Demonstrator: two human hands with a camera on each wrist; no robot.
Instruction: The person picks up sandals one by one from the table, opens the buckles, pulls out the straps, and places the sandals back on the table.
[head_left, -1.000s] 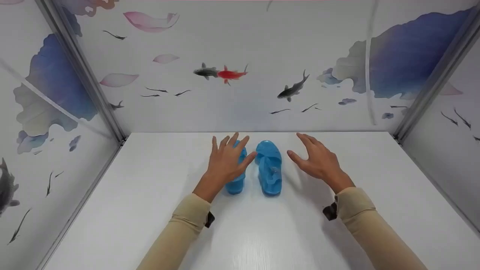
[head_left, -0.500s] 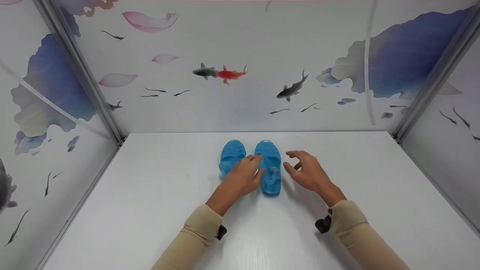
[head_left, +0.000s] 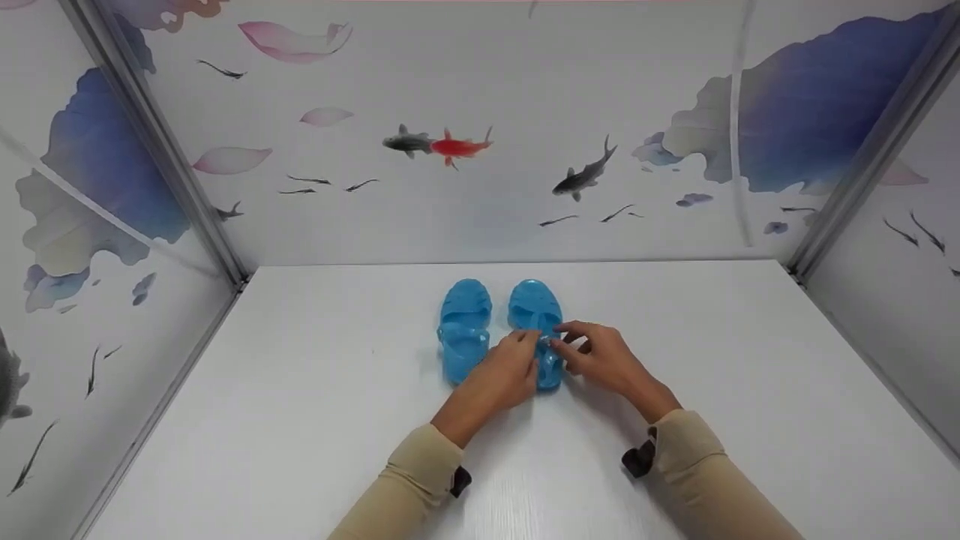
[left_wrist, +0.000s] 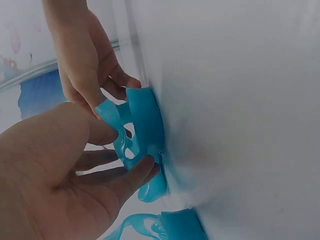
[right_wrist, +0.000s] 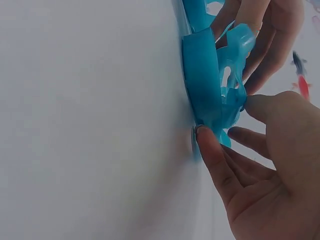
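Observation:
A pair of light blue plastic sandals stands on the white table, toes toward the back wall. My left hand reaches over the heel end of the right-hand sandal and holds its strap from the left. From the other side my right hand pinches the strap near the buckle. In the right wrist view the right thumb lies on the strap side while a forefinger touches the sole's edge. The left-hand sandal stands free just beside, partly behind my left hand. The buckle itself is mostly hidden by fingers.
White panels with painted fish, petals and blue leaves enclose the table at the back and both sides. Metal posts rise at the back corners. The back wall stands close behind the sandal toes.
My left hand has come down from over the left-hand sandal and moved right onto the other sandal's strap. My right hand has lowered and moved left to the same strap. Both sandals stayed put.

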